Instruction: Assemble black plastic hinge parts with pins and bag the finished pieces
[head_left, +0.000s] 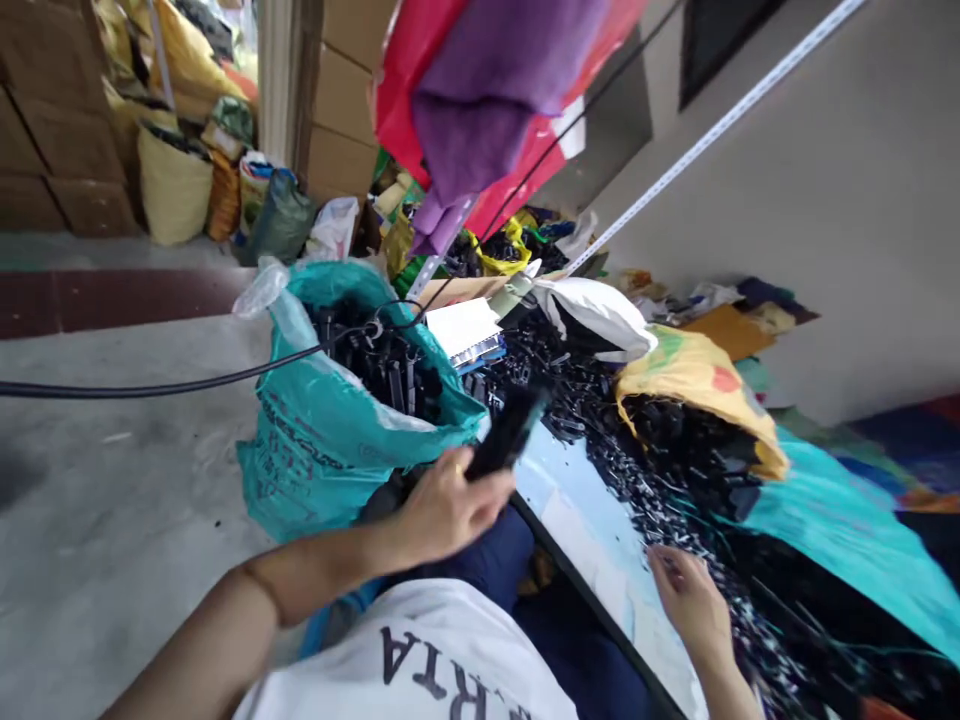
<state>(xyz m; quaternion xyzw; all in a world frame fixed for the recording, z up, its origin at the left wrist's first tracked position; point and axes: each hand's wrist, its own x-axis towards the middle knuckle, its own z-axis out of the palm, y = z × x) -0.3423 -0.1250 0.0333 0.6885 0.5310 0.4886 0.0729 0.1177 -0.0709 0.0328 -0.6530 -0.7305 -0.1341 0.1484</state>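
My left hand (450,510) is closed around a black oblong piece (510,432), blurred by motion, and holds it over the edge between the teal sack and the table. The teal woven sack (330,470) stands open beside that hand, with black plastic parts (394,370) inside. Over the table's right side is my right hand (694,605), its fingers curled together; whatever they hold, if anything, is hidden. Close to it spreads a heap of small black parts (577,400) on the pale blue tabletop (559,470).
A yellow sack (697,385) spills black parts at the right, near a white bag (596,310). White paper (461,325) lies at the table's far end. A black cable (150,388) crosses the teal sack. Purple cloth (480,100) hangs overhead. Cartons (67,110) and filled sacks (174,185) stand behind.
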